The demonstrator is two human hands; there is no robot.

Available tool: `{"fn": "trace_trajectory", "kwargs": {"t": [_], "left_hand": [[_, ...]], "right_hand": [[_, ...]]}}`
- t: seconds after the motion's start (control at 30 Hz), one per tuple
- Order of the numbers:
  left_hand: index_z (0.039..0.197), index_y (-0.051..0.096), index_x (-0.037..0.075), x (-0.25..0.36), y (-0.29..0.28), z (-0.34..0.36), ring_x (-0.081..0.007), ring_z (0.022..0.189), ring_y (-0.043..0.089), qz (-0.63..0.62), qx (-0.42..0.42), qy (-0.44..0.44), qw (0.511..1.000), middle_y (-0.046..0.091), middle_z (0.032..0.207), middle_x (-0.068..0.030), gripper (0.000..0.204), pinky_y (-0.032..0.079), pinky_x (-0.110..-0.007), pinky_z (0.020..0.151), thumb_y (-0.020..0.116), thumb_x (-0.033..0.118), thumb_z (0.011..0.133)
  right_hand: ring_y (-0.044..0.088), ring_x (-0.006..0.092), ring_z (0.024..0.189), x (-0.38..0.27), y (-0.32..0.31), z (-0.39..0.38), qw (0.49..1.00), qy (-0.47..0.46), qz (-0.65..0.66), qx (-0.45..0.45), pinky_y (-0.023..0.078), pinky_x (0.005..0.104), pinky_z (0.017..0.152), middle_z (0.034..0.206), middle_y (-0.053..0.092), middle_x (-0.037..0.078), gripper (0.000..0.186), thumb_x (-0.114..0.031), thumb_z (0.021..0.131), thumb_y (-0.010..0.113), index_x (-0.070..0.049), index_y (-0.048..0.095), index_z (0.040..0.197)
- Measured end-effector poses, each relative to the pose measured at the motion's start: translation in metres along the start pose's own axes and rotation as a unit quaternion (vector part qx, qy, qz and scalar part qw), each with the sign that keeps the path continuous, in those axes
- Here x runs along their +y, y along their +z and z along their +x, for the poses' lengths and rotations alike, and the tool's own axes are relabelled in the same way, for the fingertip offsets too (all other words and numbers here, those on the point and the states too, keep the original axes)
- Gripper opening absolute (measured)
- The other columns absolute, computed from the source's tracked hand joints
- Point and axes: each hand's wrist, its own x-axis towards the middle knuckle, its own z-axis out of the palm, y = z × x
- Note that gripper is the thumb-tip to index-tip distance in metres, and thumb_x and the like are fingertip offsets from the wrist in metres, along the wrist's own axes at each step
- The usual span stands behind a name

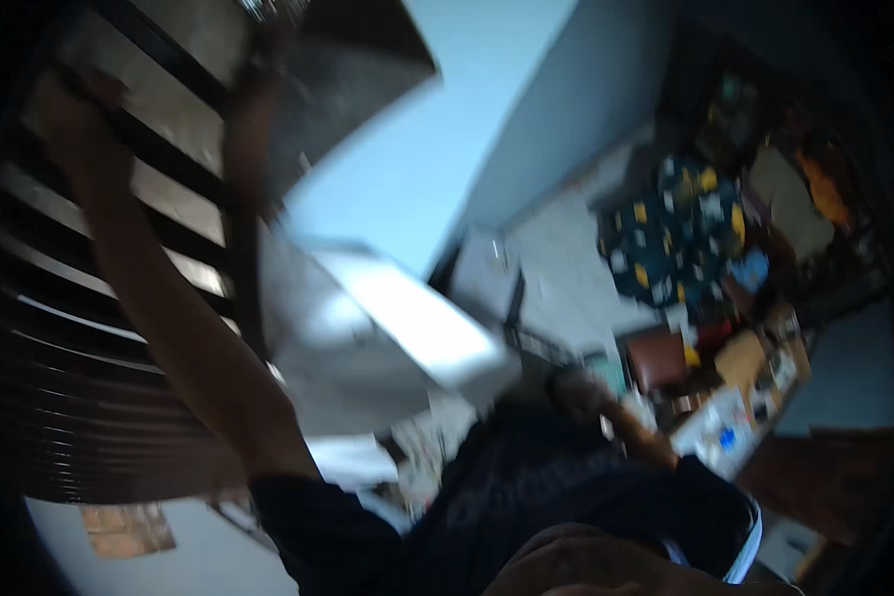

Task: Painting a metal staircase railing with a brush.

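My left arm reaches up to the upper left, where my left hand (84,114) appears closed round one of the dark bars (164,154) of a barred frame. The frame's parallel bars run past my forearm, with light showing between them. My right hand (581,394) is bent in at the front of my dark shirt (556,462). Blur smears its fingers, so I cannot make out whether it holds anything. Between my arms is a bright white flat surface (417,323), its kind unclear.
A dark box-like shape (353,84) is high beside the pale blue wall (487,89). To the right are a cloth with yellow and white patches (670,228), a brown chair-like object (656,358) and a cluttered table (730,432). A grey surface (487,268) stands near the wall.
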Motion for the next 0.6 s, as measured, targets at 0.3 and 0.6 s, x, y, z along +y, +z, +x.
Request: {"fn": "trace_trajectory", "kwargs": {"t": [0.3,0.6], "left_hand": [[0.108,0.063,0.0,0.068,0.01,-0.035,-0.0061,0.055,0.038,-0.151,0.051,-0.158,0.975,0.039,0.066,0.0047,0.067,0.029,-0.023,0.051,0.049,0.066,0.104],[0.109,0.062,0.001,0.056,0.02,-0.029,-0.0063,0.052,0.035,-0.154,0.062,-0.17,0.971,0.037,0.065,0.0051,0.066,0.027,-0.024,0.049,0.047,0.065,0.105]], "right_hand": [[0.074,0.033,0.101,-0.011,0.014,-0.005,0.998,-0.014,-0.04,0.036,0.059,0.0498,0.081,0.112,0.074,0.014,0.023,-0.026,0.09,0.068,-0.011,0.074,0.106],[0.074,0.0253,0.097,-0.014,-0.011,-0.01,0.998,0.019,0.016,0.055,0.057,0.0407,0.078,0.105,0.077,0.01,0.026,-0.031,0.096,0.063,-0.008,0.075,0.102]]}}
